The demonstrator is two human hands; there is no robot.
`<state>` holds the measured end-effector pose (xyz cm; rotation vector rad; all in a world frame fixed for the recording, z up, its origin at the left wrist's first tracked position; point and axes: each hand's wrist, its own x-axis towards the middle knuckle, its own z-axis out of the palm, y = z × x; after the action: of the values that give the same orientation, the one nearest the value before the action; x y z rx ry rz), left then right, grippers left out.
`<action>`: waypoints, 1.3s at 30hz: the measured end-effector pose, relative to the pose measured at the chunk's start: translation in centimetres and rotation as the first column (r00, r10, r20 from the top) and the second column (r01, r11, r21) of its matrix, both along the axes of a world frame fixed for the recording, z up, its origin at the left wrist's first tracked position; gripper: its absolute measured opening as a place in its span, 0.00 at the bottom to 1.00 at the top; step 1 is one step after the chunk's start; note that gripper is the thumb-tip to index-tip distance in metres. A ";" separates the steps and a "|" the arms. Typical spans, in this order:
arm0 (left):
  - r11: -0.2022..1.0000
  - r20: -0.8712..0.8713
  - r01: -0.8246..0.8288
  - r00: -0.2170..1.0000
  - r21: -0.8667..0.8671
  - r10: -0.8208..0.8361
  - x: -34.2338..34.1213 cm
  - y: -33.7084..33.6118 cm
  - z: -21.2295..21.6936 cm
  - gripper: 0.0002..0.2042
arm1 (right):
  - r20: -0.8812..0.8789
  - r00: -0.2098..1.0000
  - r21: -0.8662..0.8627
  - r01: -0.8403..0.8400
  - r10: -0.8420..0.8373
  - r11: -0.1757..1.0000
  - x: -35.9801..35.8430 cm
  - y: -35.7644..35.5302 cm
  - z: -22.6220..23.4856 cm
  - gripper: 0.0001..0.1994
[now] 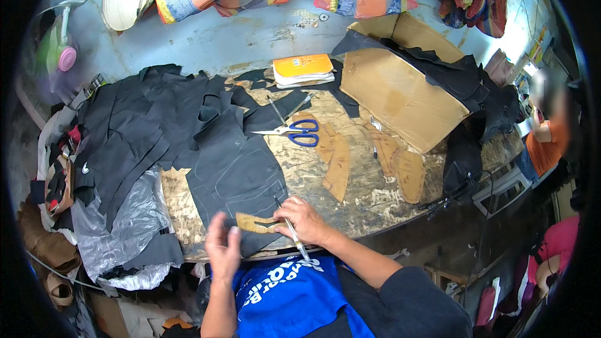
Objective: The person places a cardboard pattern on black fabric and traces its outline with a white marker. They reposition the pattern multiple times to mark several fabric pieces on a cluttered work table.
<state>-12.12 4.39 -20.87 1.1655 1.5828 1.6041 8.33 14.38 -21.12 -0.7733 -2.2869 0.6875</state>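
Note:
My right hand point(302, 220) is closed round a slim silver-white pen point(295, 239), which points up and left. The same hand's fingertips touch one end of a small curved brown pattern piece point(249, 222). That piece lies over the lower edge of a black sheet of material point(235, 172) with pale outlines drawn on it. Beside the pattern piece's free end, my left hand point(222, 247) is raised and slightly blurred, fingers apart and holding nothing. Blue-handled scissors point(303, 133) rest with parted blades at the sheet's upper right.
More brown patterns point(338, 166) lie on the worn wooden table point(369, 213). Black material point(125, 109) is heaped at the left, above clear plastic point(125, 225). A cardboard box point(400, 94) with black pieces stands at the back right, near an orange-covered book point(303, 70). Another person point(546, 131) is at far right.

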 end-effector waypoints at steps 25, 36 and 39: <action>0.916 -0.805 -0.373 0.583 -0.146 0.109 -5.3 0.7 -1.7 0.22 | -0.235 0.178 -0.116 0.971 -0.955 0.210 21.4 1.8 1.7 0.12; 0.911 -0.832 -0.390 0.544 -0.137 0.108 -5.1 0.6 -1.7 0.22 | 0.032 0.220 0.185 0.957 -0.975 0.222 22.1 4.0 -0.8 0.15; 0.911 -0.828 -0.390 0.550 -0.134 0.113 -5.2 0.6 -1.8 0.21 | 0.032 0.262 0.192 0.945 -0.965 0.263 22.8 4.4 -0.7 0.13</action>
<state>-17.28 4.98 -22.62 1.6701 2.5867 0.8886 31.12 18.80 -21.80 -1.9380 -1.4133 -0.1551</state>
